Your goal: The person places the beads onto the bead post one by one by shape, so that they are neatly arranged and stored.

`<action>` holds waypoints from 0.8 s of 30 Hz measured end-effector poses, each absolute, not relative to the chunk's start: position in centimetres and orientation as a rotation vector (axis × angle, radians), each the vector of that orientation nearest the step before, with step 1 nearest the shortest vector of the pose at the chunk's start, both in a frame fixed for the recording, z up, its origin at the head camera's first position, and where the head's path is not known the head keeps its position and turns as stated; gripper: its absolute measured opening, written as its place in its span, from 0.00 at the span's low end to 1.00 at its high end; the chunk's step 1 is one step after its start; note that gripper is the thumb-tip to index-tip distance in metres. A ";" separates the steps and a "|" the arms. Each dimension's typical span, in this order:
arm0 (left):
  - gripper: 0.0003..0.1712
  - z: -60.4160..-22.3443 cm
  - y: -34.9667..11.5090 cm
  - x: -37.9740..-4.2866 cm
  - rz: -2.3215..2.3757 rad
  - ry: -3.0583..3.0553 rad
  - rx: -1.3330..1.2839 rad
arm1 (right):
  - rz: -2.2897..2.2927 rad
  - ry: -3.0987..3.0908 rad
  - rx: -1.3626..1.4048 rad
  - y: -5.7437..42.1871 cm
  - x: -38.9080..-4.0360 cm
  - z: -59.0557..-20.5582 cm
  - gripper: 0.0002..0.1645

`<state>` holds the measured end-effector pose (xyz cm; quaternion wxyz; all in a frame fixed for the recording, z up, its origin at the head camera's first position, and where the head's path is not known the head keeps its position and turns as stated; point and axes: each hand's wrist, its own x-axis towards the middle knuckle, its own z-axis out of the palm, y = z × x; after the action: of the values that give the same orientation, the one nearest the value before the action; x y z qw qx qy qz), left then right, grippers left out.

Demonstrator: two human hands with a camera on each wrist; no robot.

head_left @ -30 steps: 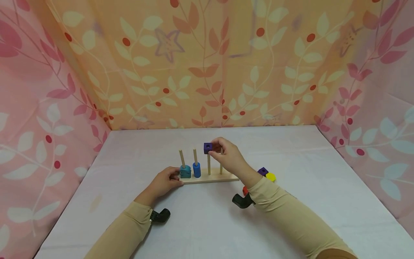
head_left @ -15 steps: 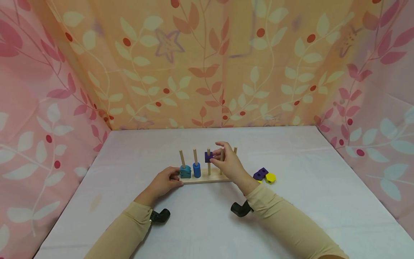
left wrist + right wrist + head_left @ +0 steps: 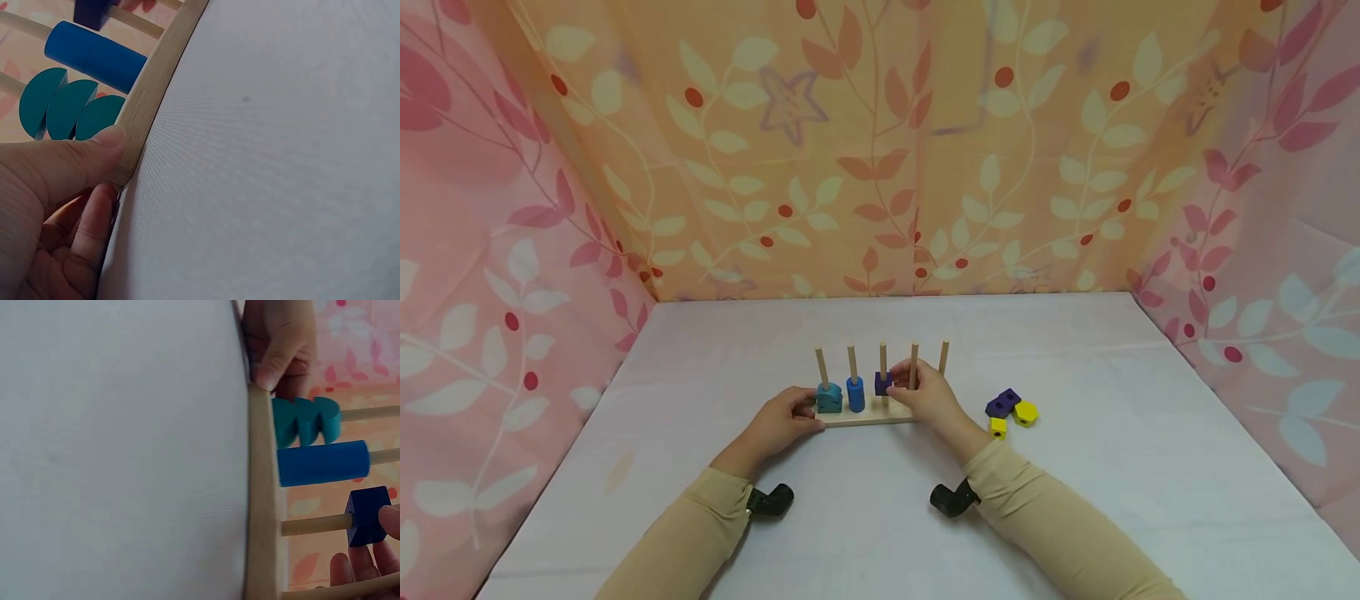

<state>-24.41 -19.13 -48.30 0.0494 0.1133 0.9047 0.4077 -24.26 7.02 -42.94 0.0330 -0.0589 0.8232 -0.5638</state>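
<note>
"Block first, please: where do we have our purple block [image 3: 883, 383]?"

"We have it around the third peg [image 3: 883, 357], counted from the left. Its place is below the peg's top and above the base [image 3: 872, 413]; in the right wrist view, bare wood shows under it, so block and base are apart."

"Which of our hands is nearer?"

"Our right hand [image 3: 931, 393], clearly. It comes from the right side and pinches the block between thumb and fingers. The fourth peg [image 3: 914, 358] rises just beside, in front of its fingers, so we judge that there is little free room toward the right."

"And our left hand [image 3: 778, 421]?"

"It is well to the left of the block. It grips the left end of the base, with the thumb at the edge. Between this hand and the block stand the teal pieces [image 3: 829, 400] and the blue cylinder [image 3: 856, 396]."

"How do the long axes run?"

"The base lies from left to right on the desk [image 3: 857, 525], and the third peg stands upright on it. In our judgement, this relation is the most important: the block must keep to the peg's upright line, and the free length is directly below it."
</note>
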 end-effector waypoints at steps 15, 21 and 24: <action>0.30 -48.4 -19.3 -24.4 1.280 2.747 0.380 | -1.748 2.552 -0.190 6.9 -24.2 -44.8 0.15; 0.30 -48.4 -19.3 -24.4 1.288 2.744 0.387 | -1.732 2.561 -0.222 7.0 -24.2 -44.7 0.16; 0.29 -48.3 -19.3 -24.4 1.279 2.746 0.395 | -1.675 2.560 -0.218 7.4 -23.9 -44.4 0.20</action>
<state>-24.41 -19.32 -48.34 0.0434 0.1291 0.8981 0.4182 -23.90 7.42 -44.36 0.0372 -0.0711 0.8341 -0.5458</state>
